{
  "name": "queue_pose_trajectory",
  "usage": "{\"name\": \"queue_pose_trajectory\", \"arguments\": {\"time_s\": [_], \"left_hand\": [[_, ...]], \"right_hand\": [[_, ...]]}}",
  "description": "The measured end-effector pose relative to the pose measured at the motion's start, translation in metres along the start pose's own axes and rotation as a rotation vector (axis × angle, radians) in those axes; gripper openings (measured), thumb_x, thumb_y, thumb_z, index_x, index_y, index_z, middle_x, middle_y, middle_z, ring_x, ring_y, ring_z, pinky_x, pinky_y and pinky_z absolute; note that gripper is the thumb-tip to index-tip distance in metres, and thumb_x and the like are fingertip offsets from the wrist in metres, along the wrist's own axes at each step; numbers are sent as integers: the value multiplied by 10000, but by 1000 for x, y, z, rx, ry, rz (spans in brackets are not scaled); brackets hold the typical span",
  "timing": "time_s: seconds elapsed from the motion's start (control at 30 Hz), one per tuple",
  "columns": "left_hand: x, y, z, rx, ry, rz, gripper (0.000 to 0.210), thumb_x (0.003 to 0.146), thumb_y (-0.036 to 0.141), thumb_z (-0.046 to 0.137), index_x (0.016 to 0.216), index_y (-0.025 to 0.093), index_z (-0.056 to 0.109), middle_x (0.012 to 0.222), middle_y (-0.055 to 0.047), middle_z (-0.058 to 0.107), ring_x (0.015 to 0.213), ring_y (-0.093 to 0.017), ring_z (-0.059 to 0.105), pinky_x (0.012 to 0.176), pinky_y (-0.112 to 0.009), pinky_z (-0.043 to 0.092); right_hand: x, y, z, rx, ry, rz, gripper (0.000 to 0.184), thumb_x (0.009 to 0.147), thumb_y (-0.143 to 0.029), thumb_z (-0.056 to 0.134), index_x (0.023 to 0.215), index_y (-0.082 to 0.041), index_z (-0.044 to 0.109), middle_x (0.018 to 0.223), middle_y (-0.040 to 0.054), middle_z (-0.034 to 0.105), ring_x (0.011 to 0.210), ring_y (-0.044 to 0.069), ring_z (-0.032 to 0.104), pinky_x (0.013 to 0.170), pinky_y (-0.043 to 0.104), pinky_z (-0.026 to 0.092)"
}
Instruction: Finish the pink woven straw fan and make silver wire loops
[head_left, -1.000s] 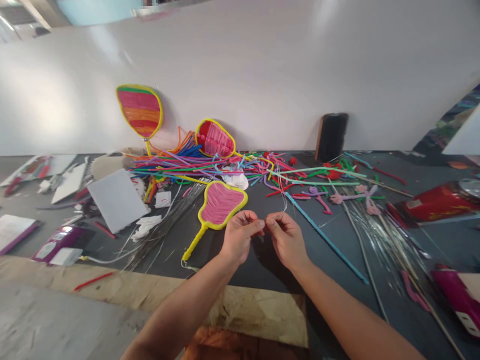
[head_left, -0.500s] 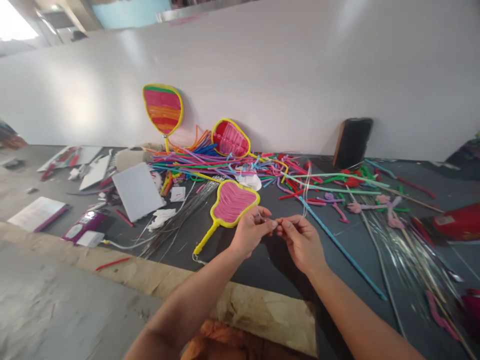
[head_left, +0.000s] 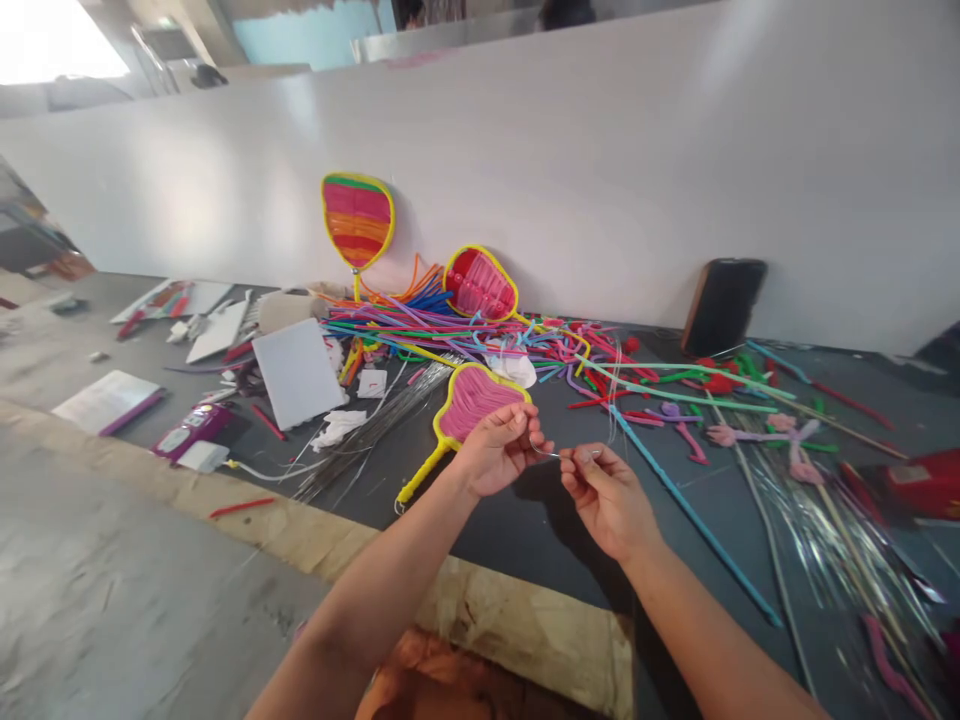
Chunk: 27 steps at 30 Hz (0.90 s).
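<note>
A short thin piece of wire (head_left: 550, 455) is stretched between my two hands above the dark tabletop. My left hand (head_left: 499, 450) pinches its curved end between thumb and fingers. On the other end, the thumb and forefinger of my right hand (head_left: 609, 497) are closed. Just behind my left hand lies a pink hand fan (head_left: 480, 395) with a yellow fuzzy rim and handle, partly covered by that hand. Two more fans, a striped one (head_left: 358, 222) and a red and pink one (head_left: 480, 283), lean against the white board.
Colourful pipe cleaners (head_left: 427, 325) are heaped along the back. A phone (head_left: 724, 308) stands against the board (head_left: 600, 150). At the left lie a white card (head_left: 298, 375), a purple device (head_left: 193, 432) and a notebook (head_left: 105, 402). Silvery strands (head_left: 817, 520) spread at the right.
My hands have moved slightly apart, so the wire between them now shows. The view has shifted, and things on the table appear farther right.
</note>
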<state>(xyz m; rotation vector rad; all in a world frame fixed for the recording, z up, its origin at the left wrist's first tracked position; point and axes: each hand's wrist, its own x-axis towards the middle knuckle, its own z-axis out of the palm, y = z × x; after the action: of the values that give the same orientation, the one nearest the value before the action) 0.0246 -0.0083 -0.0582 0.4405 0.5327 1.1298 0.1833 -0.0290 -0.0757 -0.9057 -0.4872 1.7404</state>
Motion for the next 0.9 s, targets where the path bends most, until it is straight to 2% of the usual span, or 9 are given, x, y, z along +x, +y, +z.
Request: {"name": "queue_pose_trajectory", "arguments": {"time_s": [0.27, 0.4, 0.5, 0.67, 0.9], "left_hand": [[1, -3, -5, -80, -17, -47, 229, 681, 246, 750, 811, 154, 586, 721, 16, 576, 650, -87, 589, 727, -289, 519], [2, -2, -4, -82, -26, -52, 217, 659, 204, 749, 782, 161, 575, 712, 27, 524, 579, -52, 520, 689, -278, 503], [1, -2, -5, -93, -7, -45, 216, 628, 175, 753, 736, 164, 566, 714, 27, 525, 548, -36, 471, 652, -264, 480], [0, -3, -7, -117, -16, -18, 275, 592, 183, 769, 789, 202, 579, 645, 42, 533, 556, -63, 467, 632, -277, 467], [0, -4, -3, -74, 30, 45, 291, 610, 236, 767, 776, 199, 531, 613, 51, 503, 554, -68, 454, 627, -277, 464]], "right_hand": [[0, 0, -1, 34, -22, 55, 248, 522, -244, 856, 614, -188, 633, 675, -19, 677, 565, 57, 619, 533, 110, 533], [-1, 0, 0, 19, -70, 74, 239, 542, -225, 847, 613, -187, 622, 641, -29, 650, 563, 57, 613, 532, 106, 530], [-3, 1, 0, 16, -83, 97, 235, 547, -221, 845, 615, -185, 623, 637, -27, 647, 559, 56, 609, 521, 104, 526], [-4, 2, 1, 24, -78, 110, 240, 529, -222, 853, 606, -181, 630, 651, -12, 663, 553, 58, 609, 513, 105, 528], [-3, 4, -2, 3, -72, 99, 215, 550, -219, 841, 622, -189, 640, 682, -10, 673, 557, 68, 612, 506, 128, 545]]}}
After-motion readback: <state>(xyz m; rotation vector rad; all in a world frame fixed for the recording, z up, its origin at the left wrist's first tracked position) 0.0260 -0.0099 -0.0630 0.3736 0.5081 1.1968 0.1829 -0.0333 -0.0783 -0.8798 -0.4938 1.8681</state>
